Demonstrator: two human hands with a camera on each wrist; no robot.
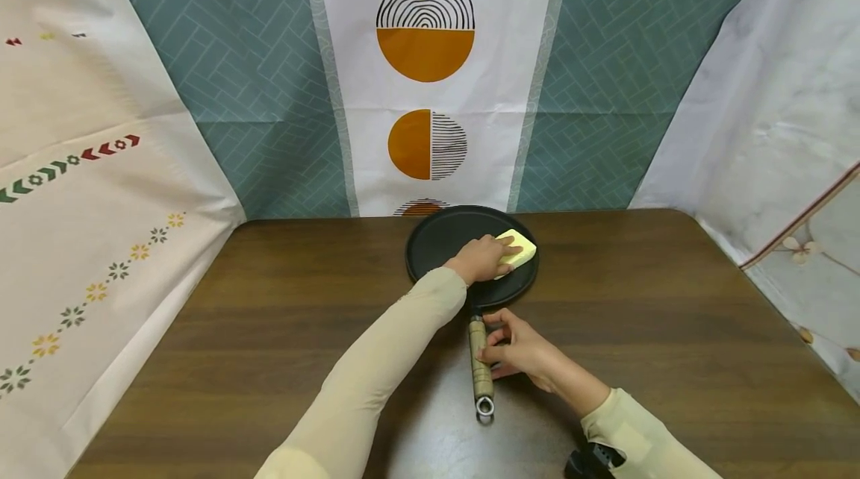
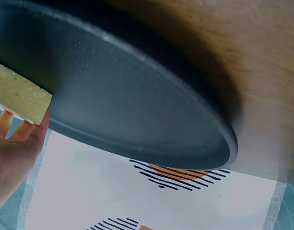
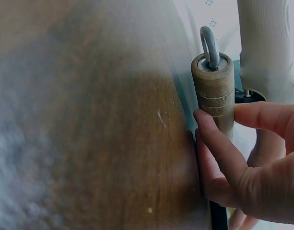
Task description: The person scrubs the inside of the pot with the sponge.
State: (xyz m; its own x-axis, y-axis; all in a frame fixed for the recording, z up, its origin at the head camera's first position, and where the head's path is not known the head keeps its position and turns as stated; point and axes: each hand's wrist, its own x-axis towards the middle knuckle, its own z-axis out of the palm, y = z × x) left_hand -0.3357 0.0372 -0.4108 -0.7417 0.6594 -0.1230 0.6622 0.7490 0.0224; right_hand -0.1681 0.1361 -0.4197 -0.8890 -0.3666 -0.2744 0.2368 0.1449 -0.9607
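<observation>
A: Start at the near end. What secures the handle?

B: The metal ring (image 1: 485,407) lies nearest the person. Beyond it, the right grip (image 1: 522,351) pinches the wooden handle (image 1: 478,345), thumb opposed to fingers. From where I stand, that looks a light hold. Wrap the handle more fully before pressing hard; otherwise the pan may turn.

A: And farther out?

B: The left grip (image 1: 481,258) is closed on the yellow sponge (image 1: 524,246), which is inside the black pan (image 1: 437,240), at the right, near the rim. The step appears to be wiping. Keep the sponge flat, apply even pressure, and follow the rim in overlapping arcs before working the middle.

A: Any caution at the far side?

B: Yes. The pan sits at the back edge of the worktop (image 1: 302,330), close to the hanging cloth (image 1: 510,54). Favour strokes toward the handle; pushing away could slide the pan backward.
</observation>
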